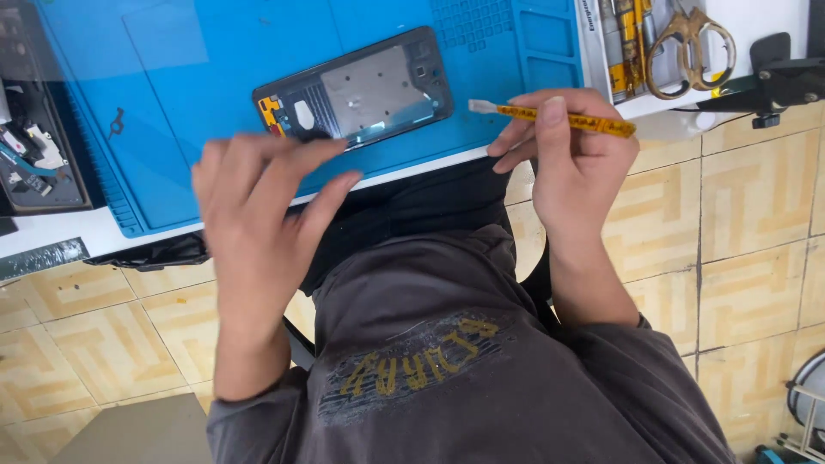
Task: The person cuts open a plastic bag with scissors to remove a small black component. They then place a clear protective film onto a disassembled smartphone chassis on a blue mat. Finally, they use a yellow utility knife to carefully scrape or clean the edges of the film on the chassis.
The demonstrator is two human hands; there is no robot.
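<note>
An opened phone frame (354, 89), dark with a grey metal plate inside, lies on a blue work mat (215, 51). My left hand (258, 215) hovers just in front of the phone's near edge, fingers spread and holding nothing. In my right hand (567, 159), to the right of the phone at the table's edge, is a thin yellow tool (567, 118) with a white flat tip pointing left toward the phone.
A white tray (666, 43) at the back right holds scissors and several tools. A dark tray of small parts (39, 150) sits at the left. A black clamp (778, 82) grips the table's right edge. Tiled floor lies below.
</note>
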